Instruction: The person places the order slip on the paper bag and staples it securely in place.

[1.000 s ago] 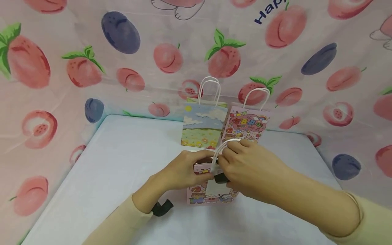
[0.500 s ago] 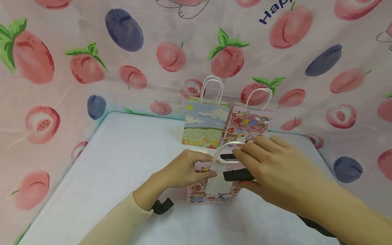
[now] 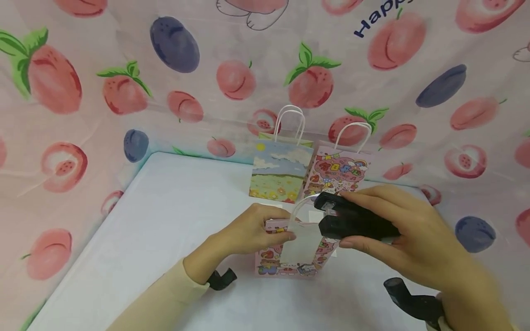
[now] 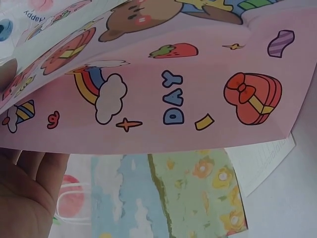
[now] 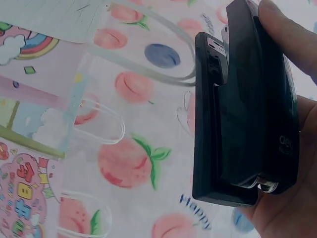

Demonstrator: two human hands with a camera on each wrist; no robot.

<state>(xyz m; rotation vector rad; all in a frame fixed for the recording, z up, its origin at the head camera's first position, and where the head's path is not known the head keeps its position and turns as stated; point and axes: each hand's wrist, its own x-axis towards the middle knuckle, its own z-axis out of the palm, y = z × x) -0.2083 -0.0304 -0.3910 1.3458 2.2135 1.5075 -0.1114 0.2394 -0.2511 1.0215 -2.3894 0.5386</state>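
Note:
My left hand (image 3: 252,230) pinches the top left edge of a pink cartoon paper bag (image 3: 269,269), thumb in front and fingers behind. The bag stands upright on the table, with a white paper slip (image 3: 301,246) hanging over its front beside the white twisted handle (image 3: 296,209). In my right hand (image 3: 422,239) is a black stapler (image 3: 356,220), gripped between thumb and fingers at the bag's upper right corner, its nose pointing left. The right wrist view shows the stapler (image 5: 247,109) with its arm and base apart at the nose. Printed hearts and a rainbow cover the bag's side (image 4: 148,99) in the left wrist view.
Behind stand a meadow-and-sky paper bag (image 3: 279,170) and another pink cartoon bag (image 3: 339,170), both with white handles. A fruit-print cloth (image 3: 198,124) hangs around the white table (image 3: 178,202). Black curved pieces (image 3: 414,301) sit at both wrists.
My right hand has drawn back to the right from the bag's top edge with the stapler, baring more of the white slip. The left hand keeps its hold on the bag.

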